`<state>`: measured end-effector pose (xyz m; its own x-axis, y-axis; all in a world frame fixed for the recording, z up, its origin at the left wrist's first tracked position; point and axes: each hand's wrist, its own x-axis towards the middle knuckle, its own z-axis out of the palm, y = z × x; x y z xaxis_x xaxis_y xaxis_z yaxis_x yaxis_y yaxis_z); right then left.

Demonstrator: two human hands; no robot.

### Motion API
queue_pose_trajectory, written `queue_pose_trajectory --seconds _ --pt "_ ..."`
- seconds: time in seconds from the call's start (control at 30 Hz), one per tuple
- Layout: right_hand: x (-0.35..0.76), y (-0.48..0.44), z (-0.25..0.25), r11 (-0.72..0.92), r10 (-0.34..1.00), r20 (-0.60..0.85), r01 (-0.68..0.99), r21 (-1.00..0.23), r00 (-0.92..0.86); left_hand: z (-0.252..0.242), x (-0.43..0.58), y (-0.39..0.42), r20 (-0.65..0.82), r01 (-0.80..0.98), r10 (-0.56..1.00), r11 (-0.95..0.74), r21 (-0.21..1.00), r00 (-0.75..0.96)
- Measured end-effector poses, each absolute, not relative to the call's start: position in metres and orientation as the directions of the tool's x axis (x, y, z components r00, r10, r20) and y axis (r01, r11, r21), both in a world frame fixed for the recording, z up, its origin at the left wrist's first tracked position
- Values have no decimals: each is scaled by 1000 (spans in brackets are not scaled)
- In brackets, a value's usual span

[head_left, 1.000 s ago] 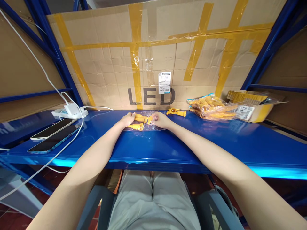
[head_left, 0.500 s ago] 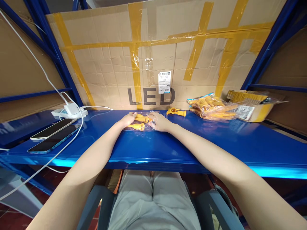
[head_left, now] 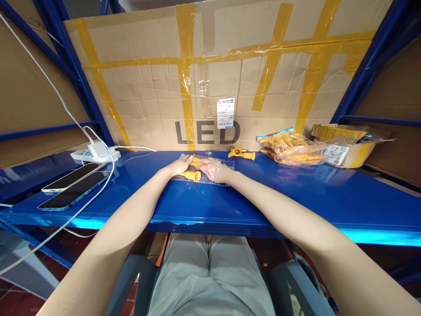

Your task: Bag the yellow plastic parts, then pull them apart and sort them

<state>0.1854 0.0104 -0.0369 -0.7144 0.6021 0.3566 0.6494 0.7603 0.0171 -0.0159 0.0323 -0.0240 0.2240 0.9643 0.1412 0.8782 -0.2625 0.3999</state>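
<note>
A clear plastic bag (head_left: 219, 179) lies on the blue shelf with yellow plastic parts inside. One yellow plastic part (head_left: 192, 176), with a round flared end, shows at the bag's near side. My left hand (head_left: 179, 166) is closed on the bag's left end, thumb on top. From the right, my right hand (head_left: 213, 169) has its fingers closed round another yellow part (head_left: 196, 161), mostly hidden between the hands. Shiny film lies over part of the right hand. Beyond it, a loose yellow part (head_left: 241, 153) with a ring-shaped end rests near the cardboard.
A filled bag of yellow parts (head_left: 289, 147) and an open cardboard box (head_left: 353, 149) stand at the right. Two phones (head_left: 74, 186), a power strip (head_left: 95, 152) and a white cable are on the left. A large cardboard panel (head_left: 148, 96) closes the back.
My right hand has shifted slightly left and lower, its fingers now closer to my left hand. The bag's right end shows more, and the near yellow part has moved a little right.
</note>
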Motion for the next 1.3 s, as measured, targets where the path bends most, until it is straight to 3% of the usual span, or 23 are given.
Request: queue_pose_trajectory --seconds 0.17,0.37,0.7,0.9,1.07,1.17,1.3 --pt "185 7 -33 725 646 331 688 16 -688 -15 -8 22 64 922 962 -271 276 264" --pt "190 3 -32 686 693 324 727 -23 -644 -9 -3 10 -37 908 927 -356 219 373" --pt "196 13 -37 716 667 335 698 -38 -666 -15 -8 22 -53 880 905 -394 265 422" --pt "204 14 -24 744 628 455 659 -112 -631 -17 -12 27 -35 871 908 -388 301 417" --pt "222 17 -6 512 770 544 831 -216 -333 -17 -23 32 -1 884 934 -338 324 357" --pt "242 23 -2 373 779 602 901 -221 -175 -17 -31 34 -12 902 945 -308 304 327" --pt "266 32 -10 170 858 513 961 -218 -35 -12 -35 30 -40 919 956 -268 289 291"
